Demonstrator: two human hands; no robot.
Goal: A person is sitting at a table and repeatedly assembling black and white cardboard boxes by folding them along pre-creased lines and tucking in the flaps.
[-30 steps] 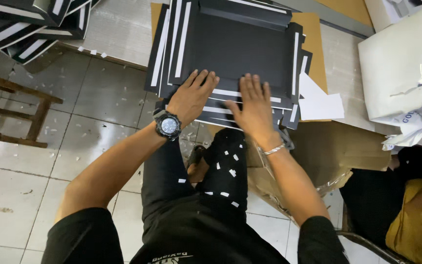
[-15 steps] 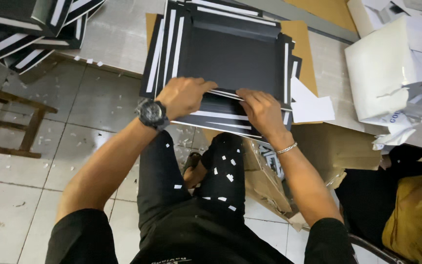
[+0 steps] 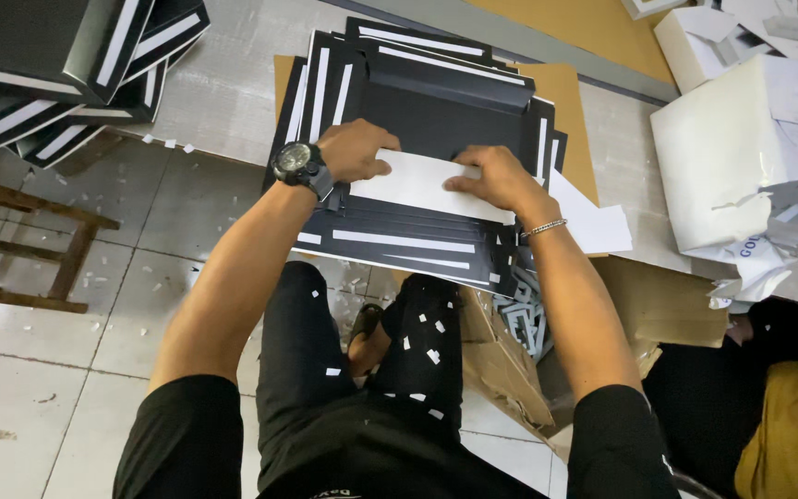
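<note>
Both hands met over a white flap folded up along the near edge of the top black card blank: the left hand, a dark wristwatch on its wrist, curled its fingers onto the flap's left end, and the right hand, with a thin bracelet on its wrist, pinched the flap's right end between thumb and fingertips. Holding it at both ends probably kept the crease even across the whole width. That blank lay uppermost on a stack of flat black blanks with white strips, directly ahead of the person's knees, and the stack rested on a brown cardboard sheet that kept it off the tiled floor. A loose white sheet stuck out from under the stack at its right side. Small white paper scraps speckled the person's black trousers and the tiles, likely peeled backing from the strips. More black folded pieces with white strips were heaped at upper left, apart from the working stack, above a low wooden frame. To the right sat a large white wrapped bundle with torn paper, and below it a cardboard box holding grey offcuts, close enough to the right arm for dropping waste. Someone in a yellow top sat at the lower right corner, with no hands in view.
</note>
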